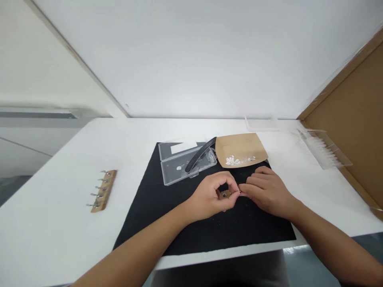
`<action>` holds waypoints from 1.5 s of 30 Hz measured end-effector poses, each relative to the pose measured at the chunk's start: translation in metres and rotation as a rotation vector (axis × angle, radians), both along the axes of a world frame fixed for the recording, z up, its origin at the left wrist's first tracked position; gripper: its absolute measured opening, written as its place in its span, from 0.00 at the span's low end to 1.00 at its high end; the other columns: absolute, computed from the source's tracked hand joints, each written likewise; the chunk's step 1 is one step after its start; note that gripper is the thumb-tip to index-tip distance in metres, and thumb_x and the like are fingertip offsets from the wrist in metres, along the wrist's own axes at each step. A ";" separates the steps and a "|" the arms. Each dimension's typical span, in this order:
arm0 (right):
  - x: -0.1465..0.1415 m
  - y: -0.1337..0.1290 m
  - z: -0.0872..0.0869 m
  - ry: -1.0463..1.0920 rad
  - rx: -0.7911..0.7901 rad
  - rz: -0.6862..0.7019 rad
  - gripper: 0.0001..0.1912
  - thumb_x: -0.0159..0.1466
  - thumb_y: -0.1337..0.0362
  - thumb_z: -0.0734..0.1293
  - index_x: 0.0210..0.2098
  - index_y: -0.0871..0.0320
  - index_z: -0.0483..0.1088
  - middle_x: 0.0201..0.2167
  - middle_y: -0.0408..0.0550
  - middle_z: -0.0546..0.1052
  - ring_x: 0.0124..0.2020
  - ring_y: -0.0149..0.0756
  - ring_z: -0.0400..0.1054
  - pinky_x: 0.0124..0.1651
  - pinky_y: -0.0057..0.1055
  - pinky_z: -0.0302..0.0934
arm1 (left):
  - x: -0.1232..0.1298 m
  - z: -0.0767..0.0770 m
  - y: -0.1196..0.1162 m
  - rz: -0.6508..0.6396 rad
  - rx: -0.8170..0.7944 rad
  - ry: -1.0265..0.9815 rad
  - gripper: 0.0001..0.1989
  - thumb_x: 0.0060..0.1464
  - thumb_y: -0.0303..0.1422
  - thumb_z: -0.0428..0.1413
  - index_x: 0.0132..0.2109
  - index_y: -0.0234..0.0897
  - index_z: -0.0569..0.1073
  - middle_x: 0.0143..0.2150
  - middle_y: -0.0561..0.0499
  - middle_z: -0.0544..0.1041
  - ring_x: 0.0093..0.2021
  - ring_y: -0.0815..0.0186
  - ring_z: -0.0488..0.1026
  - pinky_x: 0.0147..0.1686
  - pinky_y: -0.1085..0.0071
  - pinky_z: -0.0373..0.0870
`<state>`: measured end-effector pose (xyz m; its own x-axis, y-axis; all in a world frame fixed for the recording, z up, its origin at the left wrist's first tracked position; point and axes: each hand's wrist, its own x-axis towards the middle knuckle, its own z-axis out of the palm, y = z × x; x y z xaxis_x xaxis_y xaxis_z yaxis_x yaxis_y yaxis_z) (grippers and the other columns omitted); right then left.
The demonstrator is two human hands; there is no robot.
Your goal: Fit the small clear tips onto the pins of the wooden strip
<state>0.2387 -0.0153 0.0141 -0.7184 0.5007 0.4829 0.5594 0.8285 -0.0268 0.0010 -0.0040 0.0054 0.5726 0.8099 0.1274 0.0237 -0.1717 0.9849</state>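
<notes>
Over the black mat point(185, 227), my left hand point(214, 195) makes a ring, its thumb and forefinger tips pinched together. My right hand point(266, 191) is closed, and its fingertips meet those of the left. Whatever they pinch is tiny and mostly covered by the fingers. Through the ring of my left hand shows part of a small tan strip with a shiny metal bit point(224, 194); the rest of it is hidden. Just beyond my hands stands a brown paper tray point(239, 145) with small white pieces point(235, 160) along its near side.
A hinged clear plastic box point(170, 171) lies open on the mat, with a black curved tool point(200, 154) across it. To the left rests a wooden strip with several metal clips point(103, 191). A clear case of white tips point(323, 149) lies by the cardboard wall point(353, 87).
</notes>
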 end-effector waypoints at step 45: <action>0.003 0.004 -0.008 0.065 -0.041 0.047 0.07 0.77 0.67 0.64 0.43 0.57 0.74 0.27 0.40 0.71 0.29 0.32 0.63 0.43 0.34 0.56 | -0.006 0.003 0.004 0.023 0.429 0.067 0.10 0.67 0.36 0.60 0.41 0.34 0.80 0.39 0.44 0.79 0.36 0.66 0.75 0.31 0.74 0.77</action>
<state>0.2417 -0.0112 0.0066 -0.7093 0.4874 0.5093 0.5159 0.8513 -0.0962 -0.0050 0.0000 0.0087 0.5738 0.7042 0.4181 0.0941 -0.5638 0.8205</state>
